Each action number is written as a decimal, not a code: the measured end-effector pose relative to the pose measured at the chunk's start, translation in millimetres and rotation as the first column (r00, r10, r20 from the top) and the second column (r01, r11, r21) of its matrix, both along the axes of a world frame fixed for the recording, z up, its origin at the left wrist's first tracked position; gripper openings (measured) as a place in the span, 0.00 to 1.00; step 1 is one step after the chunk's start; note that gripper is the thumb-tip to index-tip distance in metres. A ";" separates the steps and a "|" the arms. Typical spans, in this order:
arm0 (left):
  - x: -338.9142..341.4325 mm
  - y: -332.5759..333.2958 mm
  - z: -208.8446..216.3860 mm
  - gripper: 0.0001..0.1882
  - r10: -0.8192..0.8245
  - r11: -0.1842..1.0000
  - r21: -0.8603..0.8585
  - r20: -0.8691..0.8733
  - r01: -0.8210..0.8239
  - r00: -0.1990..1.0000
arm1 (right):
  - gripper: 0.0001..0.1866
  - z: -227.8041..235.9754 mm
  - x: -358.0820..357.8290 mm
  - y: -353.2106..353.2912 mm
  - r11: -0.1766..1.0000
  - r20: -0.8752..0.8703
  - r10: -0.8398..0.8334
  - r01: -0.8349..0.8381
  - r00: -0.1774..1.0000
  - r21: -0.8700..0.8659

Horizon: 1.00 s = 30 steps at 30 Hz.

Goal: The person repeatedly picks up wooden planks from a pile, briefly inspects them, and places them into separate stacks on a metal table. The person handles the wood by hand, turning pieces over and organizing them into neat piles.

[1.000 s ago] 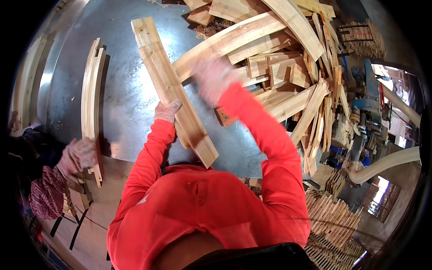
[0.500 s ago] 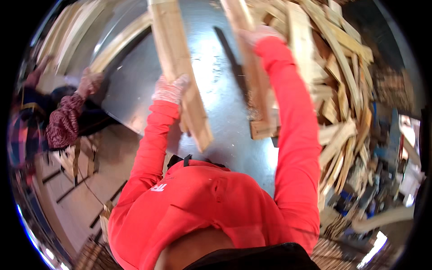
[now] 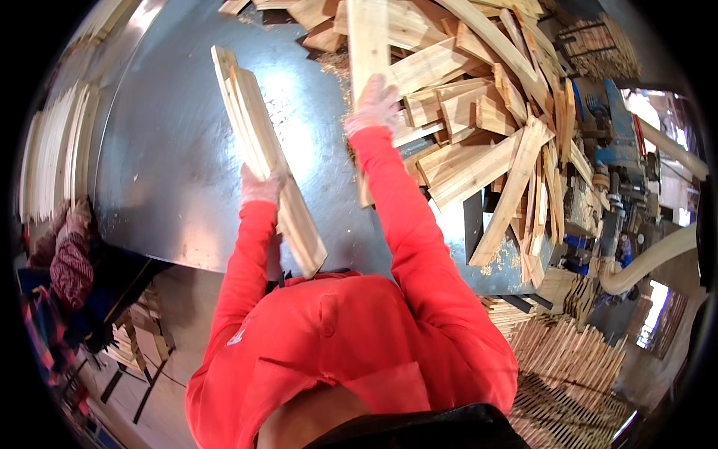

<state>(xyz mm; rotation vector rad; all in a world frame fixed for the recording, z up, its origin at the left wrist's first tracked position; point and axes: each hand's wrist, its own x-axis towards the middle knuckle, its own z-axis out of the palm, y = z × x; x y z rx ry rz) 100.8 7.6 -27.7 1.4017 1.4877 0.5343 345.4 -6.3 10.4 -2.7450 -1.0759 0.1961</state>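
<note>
Gloved, my left hand (image 3: 260,187) is closed around a few narrow pale wooden boards (image 3: 263,142). They lie together, slanting over the metal tabletop with their near end close to my body. My right hand (image 3: 376,107), also gloved, grips the edge of another long board (image 3: 369,49), which stretches away from me beside the pile. Part of that board is hidden behind my hand and sleeve. Right of it spreads a loose pile of wooden offcuts and boards (image 3: 456,165), several of them overlapping.
A grey metal table (image 3: 172,165) spans the middle. At left, a co-worker's gloved hands (image 3: 75,221) touch a neat row of boards (image 3: 60,150). Machinery with a pale hose (image 3: 651,258) stands at right. Stacked wood strips (image 3: 572,359) sit low at right.
My view has turned, and the pile now sits nearer the middle. Both my hands still hold boards. The co-worker's hands have gone from a single board to the row at left.
</note>
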 end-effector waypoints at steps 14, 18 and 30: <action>-16.5 -7.5 6.1 0.59 -0.160 0.986 -0.050 -0.530 0.158 0.833 | 0.37 27.6 79.0 -193.8 0.927 0.401 -0.308 0.176 0.863 0.332; -1.5 -6.6 21.3 0.54 -0.176 0.984 -0.104 -0.406 0.146 0.897 | 0.61 -33.5 180.8 -348.2 0.660 0.433 -0.689 0.750 0.582 0.041; -46.5 -17.4 14.0 0.51 -0.217 0.975 -0.015 -0.313 0.223 0.925 | 0.35 -36.6 -53.0 -135.3 0.924 -0.850 -0.082 0.358 0.520 0.130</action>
